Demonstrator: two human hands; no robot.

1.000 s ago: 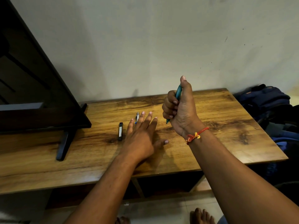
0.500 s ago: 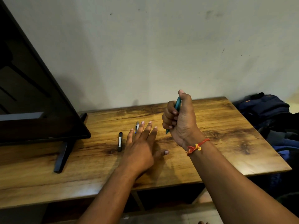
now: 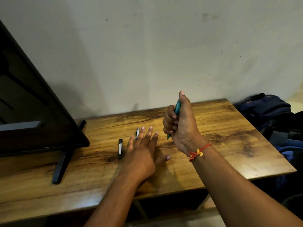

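Observation:
My right hand [image 3: 182, 125] is raised above the wooden table [image 3: 221, 138] and grips a teal pen [image 3: 177, 107] upright in its fist, thumb along the top; the pen's tip shows below the fingers. My left hand [image 3: 142, 149] lies flat on the table with fingers straight and spread. A white and blue pen [image 3: 137, 132] lies on the table, partly hidden behind those fingers. A small black stick-shaped device [image 3: 120, 149] lies just left of my left hand.
A dark flat screen [image 3: 32, 115] on a black stand leg [image 3: 61, 166] fills the left of the table. The wall rises right behind the table. A dark blue backpack [image 3: 265, 107] and other bags sit off the right edge.
The view has tilted upward, so hands and table sit lower in frame. My right hand with the teal pen has come down a little. My left hand stays flat in place.

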